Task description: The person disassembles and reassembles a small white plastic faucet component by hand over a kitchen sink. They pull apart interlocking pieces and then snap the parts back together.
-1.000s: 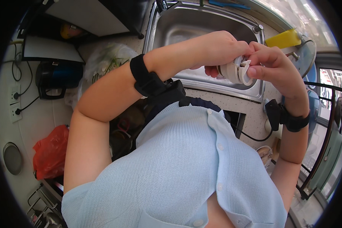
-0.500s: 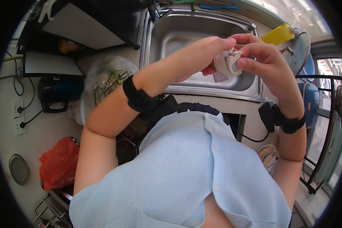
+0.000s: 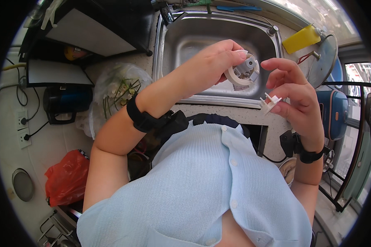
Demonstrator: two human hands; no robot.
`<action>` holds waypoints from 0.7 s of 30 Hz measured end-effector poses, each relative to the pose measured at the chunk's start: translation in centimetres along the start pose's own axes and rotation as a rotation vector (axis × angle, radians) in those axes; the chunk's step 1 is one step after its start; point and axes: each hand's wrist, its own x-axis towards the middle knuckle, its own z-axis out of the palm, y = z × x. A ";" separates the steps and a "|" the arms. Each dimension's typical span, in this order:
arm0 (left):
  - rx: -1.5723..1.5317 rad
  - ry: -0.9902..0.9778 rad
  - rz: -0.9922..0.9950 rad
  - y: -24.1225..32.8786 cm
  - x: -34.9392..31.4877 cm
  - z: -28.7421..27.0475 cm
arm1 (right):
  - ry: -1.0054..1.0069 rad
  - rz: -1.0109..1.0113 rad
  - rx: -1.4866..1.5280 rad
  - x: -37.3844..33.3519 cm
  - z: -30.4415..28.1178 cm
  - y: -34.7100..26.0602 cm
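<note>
Over the steel sink (image 3: pixel 187 45), my left hand (image 3: pixel 218 61) is closed around a round white plastic housing (image 3: pixel 235 78). Its open face shows a grey part with a small hole and some workings inside. To the right of it, my right hand (image 3: pixel 296 92) pinches a small white plastic piece with short prongs (image 3: pixel 269 104) between thumb and finger. The other right fingers are curled and apart. A gap separates the two parts. Below the housing, part of a small patterned patch shows in the basin; I cannot tell what it is.
Behind the sink's right corner lies a yellow bottle (image 3: pixel 301 39), beside a glass lid (image 3: pixel 323 61). A plastic bag of green stems (image 3: pixel 121 88) sits left of the sink. Further left are a dark kettle (image 3: pixel 66 103) and a red bag (image 3: pixel 68 177). A blue appliance (image 3: pixel 333 115) stands right.
The white pronged piece has come off the round housing in my right hand, which has moved down and right. The housing's inside now shows, still in my left hand.
</note>
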 end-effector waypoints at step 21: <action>0.103 -0.053 0.020 1.9 -0.6 -0.4 | -0.139 -0.016 -0.331 0.9 2.0 -2.0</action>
